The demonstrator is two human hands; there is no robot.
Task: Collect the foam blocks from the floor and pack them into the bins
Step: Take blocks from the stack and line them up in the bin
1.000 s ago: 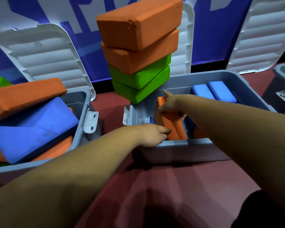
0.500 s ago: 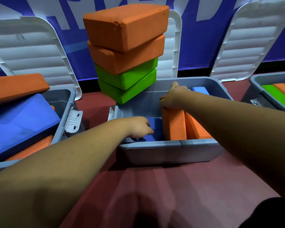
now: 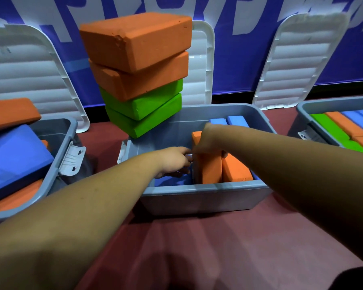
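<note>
The middle grey bin (image 3: pixel 208 187) holds an orange foam block (image 3: pixel 208 170) standing on edge. My right hand (image 3: pixel 208 140) grips its top. A second orange block (image 3: pixel 236 170) leans against its right side. My left hand (image 3: pixel 173 162) reaches inside the bin over a blue block (image 3: pixel 172 182) lying on the bottom, fingertips against the orange block's left face. Two light blue blocks (image 3: pixel 237 120) stand at the bin's far end. A stack of two orange blocks (image 3: pixel 138 42) on two green blocks (image 3: pixel 143 107) towers at the bin's far left corner.
A left bin (image 3: pixel 59 160) is piled with a big blue block (image 3: pixel 15 155) and orange ones. A right bin (image 3: pixel 306 107) holds neat green, orange and blue blocks. White lids (image 3: pixel 302 59) lean on the blue wall. Dark red floor lies in front.
My right hand has slid from the far end of the orange block toward its middle, curling over the top. My left hand moved right, up to that block. The view shifted slightly.
</note>
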